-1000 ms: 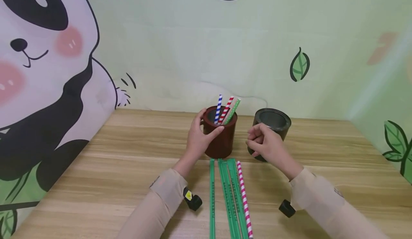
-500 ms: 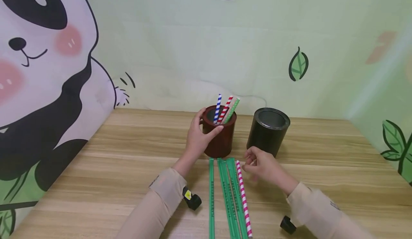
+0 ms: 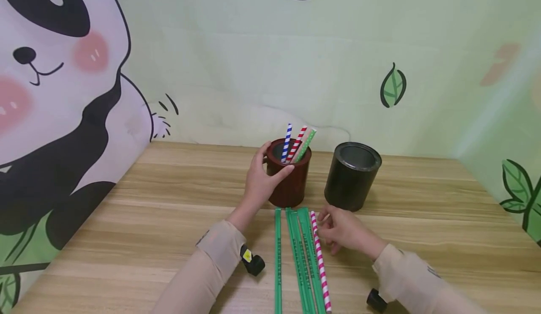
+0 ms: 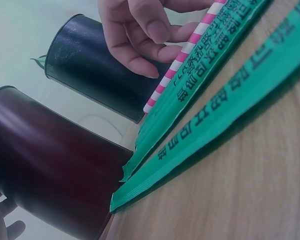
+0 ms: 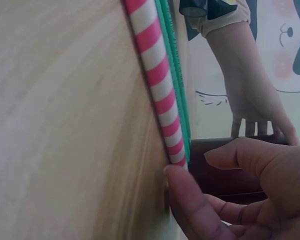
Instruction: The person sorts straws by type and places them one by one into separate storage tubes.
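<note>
My left hand (image 3: 261, 182) holds the dark red-brown cup (image 3: 289, 188) by its side, thumb at the front and fingers round the far left. Inside stand a blue-striped straw (image 3: 286, 141), a red-striped straw (image 3: 297, 142) and a green dotted straw (image 3: 306, 146). A pink-and-white striped straw (image 3: 320, 260) lies on the table. My right hand (image 3: 347, 230) hovers at its far end, thumb and forefinger apart. In the right wrist view the forefinger (image 5: 186, 192) is at the straw's tip; whether it touches, I cannot tell.
Green-wrapped straws (image 3: 301, 253) lie left of the striped one, with a single wrapped straw (image 3: 278, 262) farther left. A black cup (image 3: 351, 182) stands behind my right hand. A green wall (image 3: 220, 84) with a panda print rises behind the wooden table (image 3: 169, 201).
My right hand has come down from in front of the black cup toward me, to the far end of the pink-striped straw. The left hand and its cup have stayed put.
</note>
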The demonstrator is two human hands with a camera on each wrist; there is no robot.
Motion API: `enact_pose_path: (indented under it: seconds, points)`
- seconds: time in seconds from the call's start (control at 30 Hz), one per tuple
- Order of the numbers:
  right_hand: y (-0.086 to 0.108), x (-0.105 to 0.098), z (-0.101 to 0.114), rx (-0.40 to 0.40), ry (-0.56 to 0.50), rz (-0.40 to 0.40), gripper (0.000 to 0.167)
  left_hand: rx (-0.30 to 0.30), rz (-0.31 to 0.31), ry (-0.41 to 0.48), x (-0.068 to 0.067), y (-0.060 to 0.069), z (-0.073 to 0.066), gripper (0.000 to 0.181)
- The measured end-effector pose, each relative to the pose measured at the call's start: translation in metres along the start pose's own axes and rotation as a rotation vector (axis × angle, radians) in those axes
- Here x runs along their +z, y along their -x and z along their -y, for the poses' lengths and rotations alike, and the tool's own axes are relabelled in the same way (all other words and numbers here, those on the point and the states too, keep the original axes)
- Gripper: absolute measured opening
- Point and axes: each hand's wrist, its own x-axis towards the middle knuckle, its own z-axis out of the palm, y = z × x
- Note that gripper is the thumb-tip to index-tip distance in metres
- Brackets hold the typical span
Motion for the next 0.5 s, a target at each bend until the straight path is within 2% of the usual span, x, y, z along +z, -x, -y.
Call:
enact_pose_path:
  seconds: [0.23, 0.5]
  points:
    - [-0.005, 0.004, -0.001, 0.017, 0.017, 0.008, 0.028, -0.001, -0.004, -0.001, 0.001, 0.0, 0.0, 0.085]
    - [-0.01, 0.012, 0.002, 0.082, 0.094, -0.048, 0.027, 0.001, -0.001, -0.006, 0.0, 0.0, 0.001, 0.085]
